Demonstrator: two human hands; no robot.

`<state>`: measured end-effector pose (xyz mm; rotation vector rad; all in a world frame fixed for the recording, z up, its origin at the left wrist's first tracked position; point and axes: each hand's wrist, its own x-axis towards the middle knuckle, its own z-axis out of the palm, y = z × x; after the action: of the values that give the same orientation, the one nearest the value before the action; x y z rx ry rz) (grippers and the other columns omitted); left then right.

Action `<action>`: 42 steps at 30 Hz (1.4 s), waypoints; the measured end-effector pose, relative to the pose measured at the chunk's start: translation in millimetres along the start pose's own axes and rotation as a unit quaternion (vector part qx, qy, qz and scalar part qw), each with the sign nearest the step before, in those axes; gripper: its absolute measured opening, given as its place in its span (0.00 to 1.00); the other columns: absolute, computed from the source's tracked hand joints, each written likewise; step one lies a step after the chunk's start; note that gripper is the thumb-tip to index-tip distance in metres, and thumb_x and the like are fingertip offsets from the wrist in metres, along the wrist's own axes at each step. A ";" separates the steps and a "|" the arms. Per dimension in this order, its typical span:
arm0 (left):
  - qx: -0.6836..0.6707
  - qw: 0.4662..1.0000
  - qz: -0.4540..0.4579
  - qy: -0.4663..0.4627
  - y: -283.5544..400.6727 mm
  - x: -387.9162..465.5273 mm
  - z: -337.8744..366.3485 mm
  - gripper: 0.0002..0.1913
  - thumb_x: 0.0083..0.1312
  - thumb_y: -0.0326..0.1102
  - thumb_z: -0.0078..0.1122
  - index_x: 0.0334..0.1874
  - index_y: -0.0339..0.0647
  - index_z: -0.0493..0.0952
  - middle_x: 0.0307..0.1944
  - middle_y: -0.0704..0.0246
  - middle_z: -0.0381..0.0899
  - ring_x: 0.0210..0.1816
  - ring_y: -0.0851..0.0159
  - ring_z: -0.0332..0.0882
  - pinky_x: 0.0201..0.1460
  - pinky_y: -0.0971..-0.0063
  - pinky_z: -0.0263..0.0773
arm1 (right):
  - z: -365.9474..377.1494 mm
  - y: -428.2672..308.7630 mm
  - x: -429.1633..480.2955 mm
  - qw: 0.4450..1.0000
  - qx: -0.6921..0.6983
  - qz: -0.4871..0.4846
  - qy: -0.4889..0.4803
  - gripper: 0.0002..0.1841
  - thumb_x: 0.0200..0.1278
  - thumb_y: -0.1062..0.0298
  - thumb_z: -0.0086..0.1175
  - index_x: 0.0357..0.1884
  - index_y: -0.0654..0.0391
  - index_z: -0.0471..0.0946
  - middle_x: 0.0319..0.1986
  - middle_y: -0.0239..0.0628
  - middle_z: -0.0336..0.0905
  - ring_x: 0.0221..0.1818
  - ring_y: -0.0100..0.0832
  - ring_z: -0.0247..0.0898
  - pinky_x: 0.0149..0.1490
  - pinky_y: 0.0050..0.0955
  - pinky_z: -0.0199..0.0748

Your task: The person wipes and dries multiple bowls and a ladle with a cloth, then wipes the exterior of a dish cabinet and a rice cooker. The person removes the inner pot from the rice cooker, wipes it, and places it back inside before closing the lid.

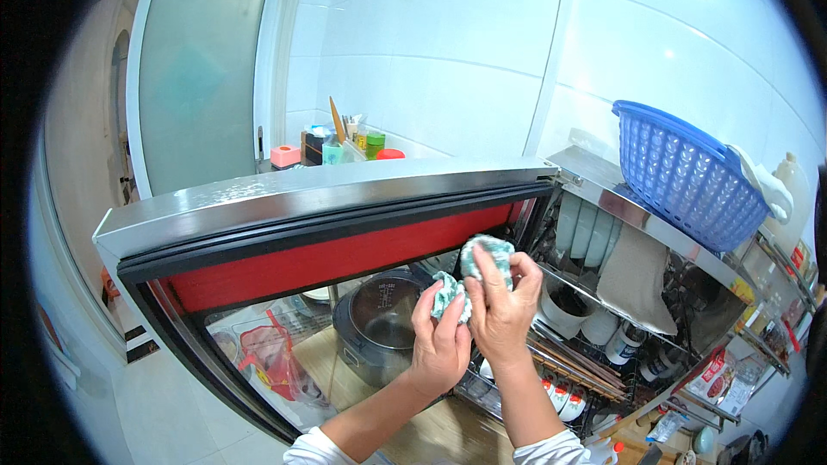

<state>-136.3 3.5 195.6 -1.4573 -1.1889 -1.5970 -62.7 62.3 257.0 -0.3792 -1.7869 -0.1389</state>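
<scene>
Both of my hands are raised in front of the open, glass-paned door (258,258) of a dish cabinet. In my right hand (507,313) is a bunched green-and-white cloth (486,253), pressed under the fingers. Fingers of my left hand (439,352) pinch a smaller crumple of similar cloth (447,300). Whether both crumples belong to one cloth cannot be told. The door has a metal frame and a red strip (258,260) along its upper part. Behind my left hand, a dark rice cooker (371,349) shows in the glass area.
Right of my hands, the cabinet racks hold upright plates (585,232), chopsticks (575,365) and cups (562,397). A blue plastic basket (691,174) sits on the cabinet top. Jars and a pink box (285,155) stand behind the door. A red plastic bag (271,349) lies at left.
</scene>
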 end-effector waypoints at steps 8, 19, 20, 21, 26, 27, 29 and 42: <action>-0.042 0.989 -0.079 -0.117 -10.0 -80.6 6.6 0.27 0.56 0.19 0.52 0.60 0.30 0.59 0.57 0.42 0.57 0.55 0.40 0.65 0.60 0.57 0.63 | 18.1 22.7 -95.6 0.998 0.038 0.016 -0.043 0.21 0.43 0.74 0.63 0.45 0.46 0.81 0.38 0.41 0.64 0.38 0.38 0.63 0.40 0.30 0.67; -0.046 0.990 -0.038 -0.125 -14.8 -45.1 10.9 0.29 0.54 0.16 0.51 0.61 0.33 0.60 0.61 0.46 0.58 0.63 0.42 0.58 0.65 0.57 0.59 | 17.1 22.2 -65.0 0.992 0.023 0.125 0.025 0.23 0.58 0.73 0.52 0.58 0.61 0.67 0.46 0.54 0.63 0.49 0.49 0.62 0.54 0.40 0.62; -0.044 0.989 -0.045 -0.131 -13.6 -55.1 7.9 0.28 0.55 0.17 0.50 0.61 0.32 0.61 0.61 0.47 0.58 0.63 0.43 0.59 0.65 0.57 0.59 | 19.5 18.7 -81.5 0.986 0.019 0.168 0.007 0.22 0.58 0.72 0.53 0.56 0.64 0.69 0.46 0.56 0.64 0.48 0.52 0.63 0.53 0.42 0.63; -0.048 0.988 -0.053 -0.136 -11.1 -64.3 8.6 0.27 0.55 0.17 0.50 0.60 0.32 0.61 0.61 0.47 0.59 0.63 0.43 0.59 0.65 0.57 0.59 | 23.9 20.0 -100.6 0.982 0.034 0.184 0.010 0.22 0.58 0.72 0.53 0.56 0.64 0.69 0.46 0.57 0.64 0.48 0.52 0.63 0.53 0.42 0.63; -0.092 0.981 -0.075 -0.150 -6.6 -59.5 -4.2 0.26 0.54 0.16 0.50 0.59 0.30 0.65 0.59 0.49 0.62 0.61 0.44 0.62 0.64 0.57 0.61 | 18.4 13.7 -107.5 0.980 0.094 0.176 -0.008 0.20 0.58 0.78 0.50 0.54 0.65 0.69 0.45 0.53 0.64 0.48 0.48 0.64 0.53 0.38 0.63; -0.080 0.986 -0.042 -0.139 -4.2 -46.8 -8.4 0.26 0.54 0.15 0.50 0.58 0.30 0.65 0.59 0.49 0.63 0.61 0.44 0.64 0.63 0.58 0.63 | 11.2 11.0 -91.8 0.986 0.089 0.140 -0.002 0.18 0.57 0.80 0.50 0.52 0.64 0.71 0.46 0.51 0.65 0.49 0.46 0.64 0.53 0.37 0.63; -0.054 0.992 0.025 -0.115 -2.2 -15.9 -17.3 0.26 0.52 0.14 0.50 0.57 0.30 0.67 0.57 0.50 0.66 0.59 0.44 0.66 0.61 0.59 0.65 | 6.3 6.2 -59.8 0.990 0.086 0.103 0.043 0.18 0.57 0.80 0.51 0.51 0.64 0.71 0.47 0.51 0.65 0.49 0.46 0.64 0.54 0.37 0.63; 0.076 0.997 -0.003 0.024 -2.4 37.7 -82.6 0.18 0.49 0.13 0.52 0.44 0.33 0.73 0.46 0.52 0.72 0.48 0.48 0.72 0.51 0.61 0.70 | 33.8 -64.0 17.0 0.974 0.198 -0.109 -0.017 0.22 0.44 0.75 0.54 0.47 0.58 0.77 0.48 0.51 0.68 0.49 0.51 0.66 0.53 0.42 0.66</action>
<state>-175.9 -68.1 235.0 -1.3132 -1.2590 -1.5033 -118.3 15.1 271.7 0.1028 -1.8362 0.0715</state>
